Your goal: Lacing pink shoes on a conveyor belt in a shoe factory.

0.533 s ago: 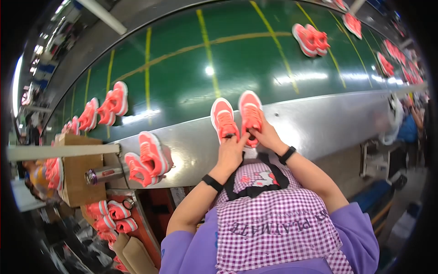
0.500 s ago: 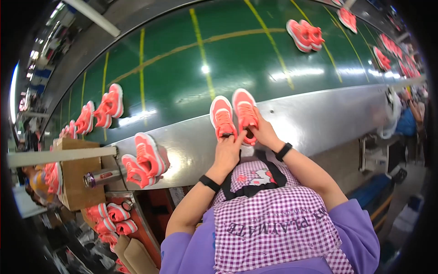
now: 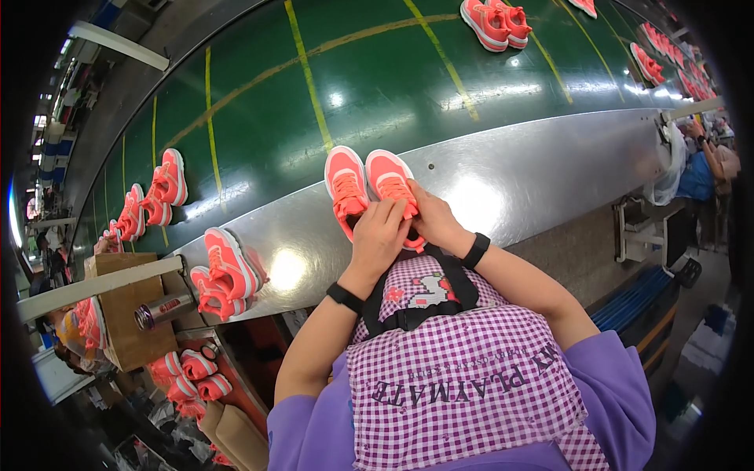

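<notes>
A pair of coral running shoes with white soles stands in front of me, toes away from me, on the metal ledge and the belt's edge. My right hand (image 3: 437,220) grips the right-hand shoe (image 3: 388,174) along its side near the opening. My left hand (image 3: 380,234) is closed at the same shoe's tongue and upper laces, its fingertips bunched beside the right hand's. Close against it on the left is the other shoe (image 3: 345,179), upright, its opening partly covered by my left hand. Inside the gripped shoe, little can be seen past my fingers.
A green belt (image 3: 259,125) with yellow lines runs beyond the metal ledge (image 3: 534,165), carrying more coral shoes (image 3: 495,25). Another pair (image 3: 228,271) rests on the ledge at left, near a metal flask (image 3: 163,311), a cardboard box (image 3: 133,314) and a pale bar (image 3: 98,289).
My left hand has come off the left shoe's opening and closed at the right shoe's tongue. The two shoes now sit closer together. The whole view has shifted slightly.
</notes>
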